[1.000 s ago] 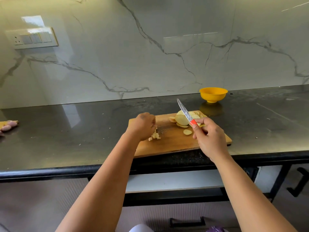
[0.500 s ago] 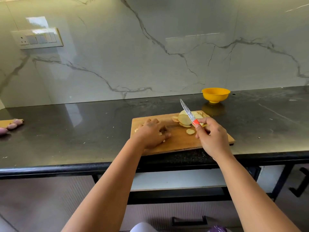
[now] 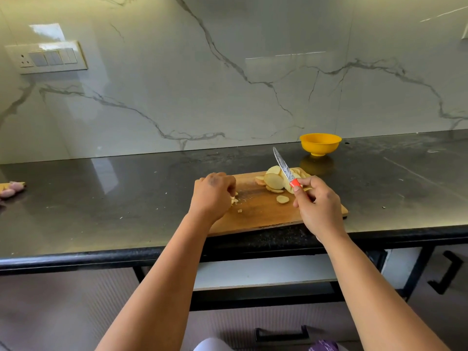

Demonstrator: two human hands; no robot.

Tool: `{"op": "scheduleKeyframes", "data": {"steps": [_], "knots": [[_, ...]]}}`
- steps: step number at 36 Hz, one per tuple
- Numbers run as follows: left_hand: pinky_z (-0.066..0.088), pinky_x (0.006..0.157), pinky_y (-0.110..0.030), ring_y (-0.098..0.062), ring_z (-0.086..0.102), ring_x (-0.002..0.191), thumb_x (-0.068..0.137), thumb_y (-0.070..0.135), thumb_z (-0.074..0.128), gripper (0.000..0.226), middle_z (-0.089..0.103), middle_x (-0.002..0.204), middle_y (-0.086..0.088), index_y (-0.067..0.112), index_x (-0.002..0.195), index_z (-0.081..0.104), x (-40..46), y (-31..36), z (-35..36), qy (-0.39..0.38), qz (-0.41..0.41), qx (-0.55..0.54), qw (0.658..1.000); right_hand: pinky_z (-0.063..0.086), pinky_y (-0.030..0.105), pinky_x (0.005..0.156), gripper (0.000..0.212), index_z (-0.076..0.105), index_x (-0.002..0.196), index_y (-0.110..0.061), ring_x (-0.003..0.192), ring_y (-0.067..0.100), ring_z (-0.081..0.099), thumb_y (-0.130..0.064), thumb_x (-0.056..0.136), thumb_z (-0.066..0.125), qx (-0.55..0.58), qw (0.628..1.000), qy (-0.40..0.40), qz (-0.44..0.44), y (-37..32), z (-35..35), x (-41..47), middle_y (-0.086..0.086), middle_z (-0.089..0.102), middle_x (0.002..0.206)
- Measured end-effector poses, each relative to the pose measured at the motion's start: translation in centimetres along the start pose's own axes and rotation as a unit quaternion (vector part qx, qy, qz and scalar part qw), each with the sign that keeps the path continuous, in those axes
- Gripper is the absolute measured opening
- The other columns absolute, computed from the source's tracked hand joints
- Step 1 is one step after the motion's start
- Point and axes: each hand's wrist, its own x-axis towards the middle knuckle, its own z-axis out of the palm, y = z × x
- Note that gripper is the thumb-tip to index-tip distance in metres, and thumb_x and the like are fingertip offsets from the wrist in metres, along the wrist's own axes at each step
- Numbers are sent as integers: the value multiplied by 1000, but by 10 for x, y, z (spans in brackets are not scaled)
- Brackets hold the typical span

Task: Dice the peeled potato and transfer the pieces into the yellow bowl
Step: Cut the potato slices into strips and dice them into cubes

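Left hand [image 3: 212, 196]: curled grip round small pale potato bits [image 3: 233, 199], board's 9 o'clock.
Right hand [image 3: 319, 209]: pinches knife [image 3: 285, 168], shiny blade up.
Slices [image 3: 274, 180]: flat, round, board's 1 o'clock.
Board [image 3: 255, 209]: brown wood on glossy dark worktop [image 3: 114, 198].
Bowl [image 3: 320, 144]: smooth yellow, further at 1 o'clock.

A single wide-angle view from the person's head, looking forward and down across a dark countertop [image 3: 101, 198] toward a marble wall [image 3: 228, 72] — both forearms reach in from the bottom edge, close to the lens.
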Motion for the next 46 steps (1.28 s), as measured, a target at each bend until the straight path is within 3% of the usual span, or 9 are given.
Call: {"op": "scheduleKeyframes", "data": {"steps": [3, 8, 13, 19, 24, 28, 39, 43, 46], "knots": [[43, 92, -40, -18, 52, 101, 85, 18, 58, 10, 64, 95, 9, 25, 86, 66, -5, 5, 0, -79, 16, -19, 997, 39, 5, 51, 17, 64, 108, -17, 63, 2, 60, -27, 96, 59, -4, 1000, -1, -4, 0, 0, -1, -5, 67, 69], [34, 98, -40, -15, 40, 112, 89, 53, 60, 24, 53, 110, 11, 36, 106, 64, -18, 5, 2, -109, 3, 17, 994, 36, 10, 48, 17, 64, 108, -18, 63, 6, 61, -29, 96, 59, -8, 1000, -4, -5, -1, -1, 1, -6, 67, 69], [31, 100, -41, -20, 39, 122, 94, 33, 59, 19, 56, 125, 7, 31, 112, 65, -18, 6, 2, -45, -25, 38, 998, 36, 9, 47, 14, 63, 106, -20, 64, 7, 60, -29, 96, 58, -3, 1000, -12, 1, -3, 0, -1, -3, 67, 71], [41, 90, -34, -21, 49, 110, 96, 31, 56, 21, 63, 112, 4, 22, 112, 66, -7, 24, 7, 20, -17, 36, 999, 38, 7, 48, 14, 63, 106, -21, 67, 0, 61, -30, 96, 58, 4, 1000, -5, 12, -1, -2, 0, -8, 66, 70], [46, 98, -38, -23, 56, 114, 93, 37, 62, 37, 66, 121, -5, 15, 123, 67, 6, 69, 28, -91, 52, -52, 993, 49, 32, 54, 14, 63, 103, -23, 68, 18, 64, -34, 96, 58, 32, 999, 9, 12, 2, 0, 1, 0, 67, 71], [46, 95, -35, -22, 58, 109, 96, 34, 59, 33, 66, 118, -6, 15, 121, 69, 11, 82, 42, -157, 63, -60, 984, 41, 20, 50, 14, 63, 102, -23, 61, 4, 62, -35, 96, 58, 50, 999, 9, 21, 4, 0, 2, -6, 65, 66], [45, 86, -28, -18, 57, 102, 96, 29, 59, 23, 62, 114, -1, 16, 112, 67, 7, 55, 30, -126, 30, -40, 991, 43, 22, 51, 11, 62, 102, -26, 58, 8, 60, -34, 96, 58, 60, 998, 2, 24, 4, -1, 2, -5, 66, 66], [35, 75, -22, -15, 50, 89, 98, 32, 54, 19, 56, 98, 0, 16, 91, 58, -1, 44, 27, -83, 11, -16, 996, 43, 21, 51, 10, 62, 102, -26, 59, 9, 60, -33, 96, 58, 51, 998, 1, 22, 1, -2, 2, -6, 66, 66], [39, 88, -27, -20, 53, 103, 100, 32, 50, 26, 63, 110, -4, 13, 105, 68, -8, 46, 26, -63, 20, -33, 997, 42, 17, 51, 12, 62, 102, -24, 59, 8, 60, -33, 96, 57, 40, 999, 6, 20, -3, -4, -1, -6, 66, 66]]}}
